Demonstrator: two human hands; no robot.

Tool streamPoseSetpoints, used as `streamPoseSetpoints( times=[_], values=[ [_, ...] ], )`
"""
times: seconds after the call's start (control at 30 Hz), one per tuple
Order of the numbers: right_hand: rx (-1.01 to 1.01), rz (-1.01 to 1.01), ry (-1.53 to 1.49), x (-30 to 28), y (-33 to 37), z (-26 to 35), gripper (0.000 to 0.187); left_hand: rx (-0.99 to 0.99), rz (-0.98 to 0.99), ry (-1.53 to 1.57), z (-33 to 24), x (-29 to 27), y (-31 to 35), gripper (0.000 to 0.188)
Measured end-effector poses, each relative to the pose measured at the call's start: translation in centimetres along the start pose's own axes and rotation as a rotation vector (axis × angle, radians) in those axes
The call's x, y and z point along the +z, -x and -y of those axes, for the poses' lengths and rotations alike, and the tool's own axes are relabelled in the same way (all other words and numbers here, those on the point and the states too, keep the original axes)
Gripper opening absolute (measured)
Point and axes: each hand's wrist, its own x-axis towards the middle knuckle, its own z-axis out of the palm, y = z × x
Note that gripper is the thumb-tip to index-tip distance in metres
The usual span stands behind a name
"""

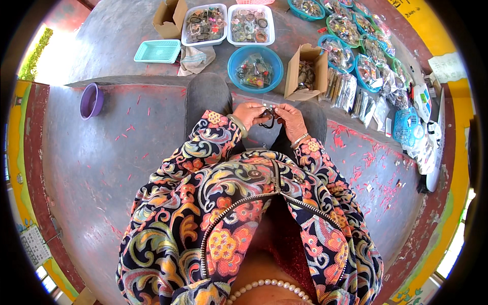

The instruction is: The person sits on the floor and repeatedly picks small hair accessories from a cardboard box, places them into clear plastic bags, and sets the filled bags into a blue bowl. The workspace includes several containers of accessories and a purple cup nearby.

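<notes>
Over my lap, both hands pinch a small black hair tie [271, 123], its loop hanging between them. My left hand [248, 115] is closed on its left side, a pale bangle round the wrist. From the other side my right hand [291, 122] grips it with thumb and fingers. Small pale bits show where the fingertips meet; they are too small to make out. Just ahead of my hands stands a blue basin [232, 74] with bagged small items inside. To its right is an open cardboard box [291, 76] holding dark loops.
Two white trays [229, 23] of hair ties stand ahead, beside an open carton [161, 21], a turquoise basket [157, 52] and a grey cloth [197, 60]. A purple basin [91, 101] sits at left. Several basins and plastic packets [341, 90] crowd the right. Red scraps litter the floor.
</notes>
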Motion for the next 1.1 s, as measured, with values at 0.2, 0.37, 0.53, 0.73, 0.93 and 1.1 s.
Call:
streamPoseSetpoints(
  times=[0.2,0.37,0.53,0.73,0.93,1.1],
  values=[
    [-0.047,0.010,0.046,0.0,0.0,0.1,0.010,-0.018,-0.013,-0.018,-0.4,0.2,0.3,0.018],
    [-0.045,-0.025,0.008,0.3,0.1,0.2,0.012,-0.012,-0.050,-0.034,-0.8,0.4,0.6,0.019],
    [-0.038,-0.006,-0.001,-0.2,-0.1,-0.1,0.011,-0.031,-0.040,-0.054,-0.9,0.6,0.7,0.020],
    [-0.032,0.007,-0.027,-0.4,-0.1,-0.1,0.010,-0.031,-0.020,-0.074,-1.1,1.0,1.0,0.019],
    [-0.030,-0.008,0.011,0.2,0.2,0.2,0.010,-0.014,-0.013,-0.113,-0.9,0.6,0.8,0.018],
    [-0.098,-0.047,0.137,0.6,0.2,0.4,0.010,0.004,-0.074,-0.079,-0.6,0.4,0.4,0.017]
  ],
)
